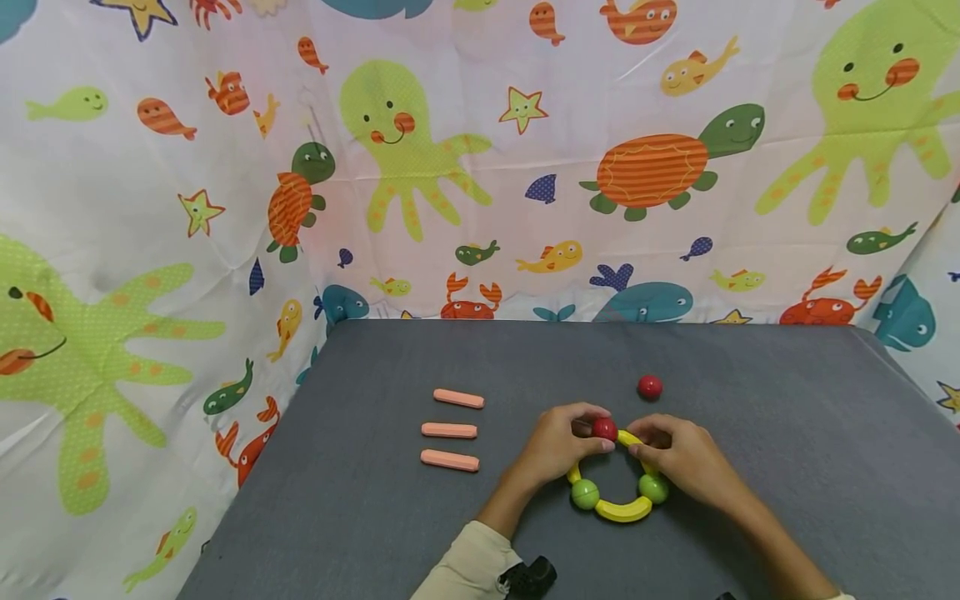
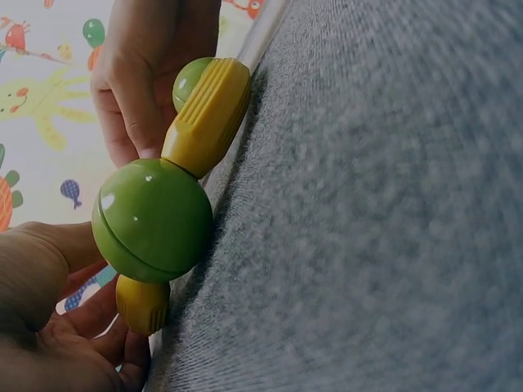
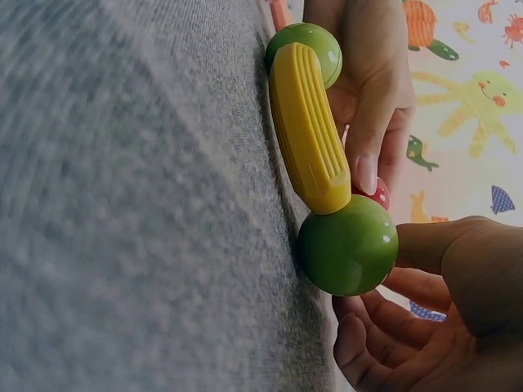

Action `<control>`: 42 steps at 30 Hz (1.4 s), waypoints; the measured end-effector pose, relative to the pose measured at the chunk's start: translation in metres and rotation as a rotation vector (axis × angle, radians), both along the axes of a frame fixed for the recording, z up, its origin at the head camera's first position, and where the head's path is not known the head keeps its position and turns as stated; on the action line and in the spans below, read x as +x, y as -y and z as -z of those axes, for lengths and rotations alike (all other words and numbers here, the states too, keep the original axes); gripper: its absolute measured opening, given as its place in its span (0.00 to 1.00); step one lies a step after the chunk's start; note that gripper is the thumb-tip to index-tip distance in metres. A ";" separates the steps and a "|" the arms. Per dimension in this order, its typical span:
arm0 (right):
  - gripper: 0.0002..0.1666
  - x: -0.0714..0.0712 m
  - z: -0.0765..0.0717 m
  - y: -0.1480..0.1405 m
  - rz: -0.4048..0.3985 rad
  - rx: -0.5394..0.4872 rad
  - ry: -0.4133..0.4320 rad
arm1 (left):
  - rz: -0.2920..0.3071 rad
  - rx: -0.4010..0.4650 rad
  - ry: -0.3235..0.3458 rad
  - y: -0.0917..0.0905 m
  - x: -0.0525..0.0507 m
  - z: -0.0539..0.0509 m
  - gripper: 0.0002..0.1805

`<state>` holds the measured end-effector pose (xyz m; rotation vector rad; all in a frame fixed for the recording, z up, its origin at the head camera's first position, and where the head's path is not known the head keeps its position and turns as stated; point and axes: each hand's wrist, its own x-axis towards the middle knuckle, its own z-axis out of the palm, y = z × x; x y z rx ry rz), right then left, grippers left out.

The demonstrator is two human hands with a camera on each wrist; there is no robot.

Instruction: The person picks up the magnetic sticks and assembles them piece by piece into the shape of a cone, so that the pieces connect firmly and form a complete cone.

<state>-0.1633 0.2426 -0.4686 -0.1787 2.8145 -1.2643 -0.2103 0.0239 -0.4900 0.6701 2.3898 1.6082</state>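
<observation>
A ring of yellow curved pieces and balls lies on the grey table. Its nearest yellow piece (image 1: 624,511) joins two green balls, the left green ball (image 1: 585,494) and the right green ball (image 1: 653,488). At the ring's far side my left hand (image 1: 553,443) pinches a red ball (image 1: 604,429) between thumb and fingers. My right hand (image 1: 686,458) pinches the yellow curved piece (image 1: 630,438) right beside that ball. Whether ball and piece are joined cannot be told. In the right wrist view a green ball (image 3: 349,245) partly hides the red one.
Another red ball (image 1: 649,387) lies loose beyond the right hand. Three salmon-coloured sticks lie left of the ring: a far stick (image 1: 458,398), a middle stick (image 1: 448,430) and a near stick (image 1: 449,460). A patterned curtain (image 1: 450,250) hangs behind the table.
</observation>
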 end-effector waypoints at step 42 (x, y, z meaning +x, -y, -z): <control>0.13 -0.001 0.004 -0.002 0.004 0.033 -0.033 | -0.052 -0.045 -0.004 0.011 -0.002 -0.008 0.26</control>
